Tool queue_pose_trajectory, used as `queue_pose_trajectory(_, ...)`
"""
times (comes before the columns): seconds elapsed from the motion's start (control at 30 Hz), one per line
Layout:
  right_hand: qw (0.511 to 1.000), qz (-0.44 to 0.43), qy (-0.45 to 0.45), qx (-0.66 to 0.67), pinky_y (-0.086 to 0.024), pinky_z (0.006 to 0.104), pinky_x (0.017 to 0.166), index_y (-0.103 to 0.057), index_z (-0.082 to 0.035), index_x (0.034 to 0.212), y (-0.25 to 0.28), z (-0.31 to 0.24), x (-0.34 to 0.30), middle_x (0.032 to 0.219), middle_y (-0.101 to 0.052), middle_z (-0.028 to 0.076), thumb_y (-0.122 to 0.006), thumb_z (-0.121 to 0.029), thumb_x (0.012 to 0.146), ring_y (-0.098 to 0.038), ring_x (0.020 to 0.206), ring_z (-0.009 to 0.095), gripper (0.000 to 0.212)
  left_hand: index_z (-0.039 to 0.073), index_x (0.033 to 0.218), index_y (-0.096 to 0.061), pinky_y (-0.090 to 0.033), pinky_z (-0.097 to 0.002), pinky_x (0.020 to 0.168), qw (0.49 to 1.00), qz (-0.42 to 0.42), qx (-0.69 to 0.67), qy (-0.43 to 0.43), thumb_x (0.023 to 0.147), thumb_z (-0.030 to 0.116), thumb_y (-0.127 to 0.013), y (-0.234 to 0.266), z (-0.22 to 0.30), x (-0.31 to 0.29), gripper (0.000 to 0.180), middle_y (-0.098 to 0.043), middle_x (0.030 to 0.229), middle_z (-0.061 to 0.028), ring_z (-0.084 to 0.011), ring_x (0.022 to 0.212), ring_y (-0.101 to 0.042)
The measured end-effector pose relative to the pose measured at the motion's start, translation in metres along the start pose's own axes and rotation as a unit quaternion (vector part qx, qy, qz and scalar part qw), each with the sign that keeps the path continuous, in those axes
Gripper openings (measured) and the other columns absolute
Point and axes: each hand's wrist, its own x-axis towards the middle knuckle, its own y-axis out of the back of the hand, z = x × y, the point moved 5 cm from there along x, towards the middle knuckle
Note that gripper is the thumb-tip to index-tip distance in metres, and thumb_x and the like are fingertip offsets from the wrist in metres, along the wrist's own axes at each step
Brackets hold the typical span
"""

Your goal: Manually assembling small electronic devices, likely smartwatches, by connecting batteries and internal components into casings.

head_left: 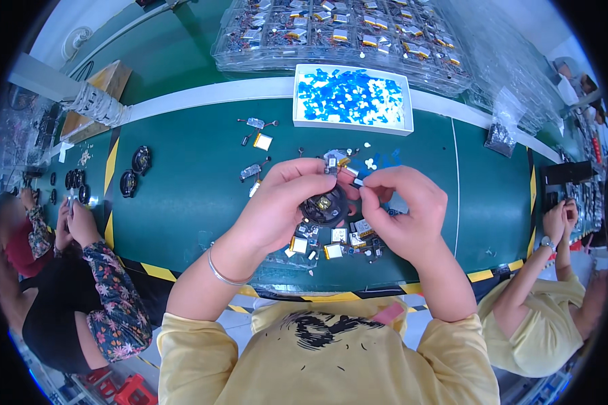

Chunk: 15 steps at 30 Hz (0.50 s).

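My left hand (270,206) is closed round a round black plastic housing (324,210), with a small circuit part and a yellow patch showing inside it. My right hand (412,209) pinches a small white-and-blue piece (358,181) at the housing's upper right; its exact kind is too small to tell. Just beyond my fingers sit a small silver-and-yellow battery (350,170) and wired parts. Beneath my hands lies a cluster of flat batteries (334,251) and small wired circuit boards on the green table.
A white box (353,125) of blue and white bits stands ahead, before clear trays (344,57) of batteries and boards. Loose boards (255,123) and black housings (142,160) lie left. A bagged bundle (500,139) sits right. Co-workers' hands (81,223) are on both sides.
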Motion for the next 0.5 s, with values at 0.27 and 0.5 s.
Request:
queue_pose_trajectory(0.27, 0.989, -0.056, -0.086, 0.104, -0.047, 0.0245, 0.058, -0.062, -0.002, 0.077, -0.004, 0.01, -0.001, 0.076, -0.06, 0.008, -0.068, 0.004, 0.066, -0.057, 0.067, 0.014, 0.014, -0.003, 0.118, -0.051, -0.059, -0.0289, 0.071, 0.996, 0.002, 0.088, 0.0, 0.088, -0.001, -0.047, -0.005, -0.001, -0.006, 0.03, -0.058, 0.108, -0.0093, -0.0156, 0.089, -0.063)
queue_pose_trajectory(0.5, 0.997, 0.016, 0.069, -0.038, -0.046, 0.0257, 0.055, -0.062, -0.003, 0.077, -0.008, -0.006, -0.001, 0.075, -0.06, 0.008, -0.069, 0.003, 0.064, -0.057, 0.065, 0.018, 0.015, -0.004, 0.121, -0.046, -0.059, -0.0336, 0.074, 0.995, -0.022, 0.095, -0.003, 0.088, -0.003, -0.047, -0.009, -0.006, -0.008, 0.033, -0.056, 0.113, -0.0121, -0.0193, 0.096, -0.062)
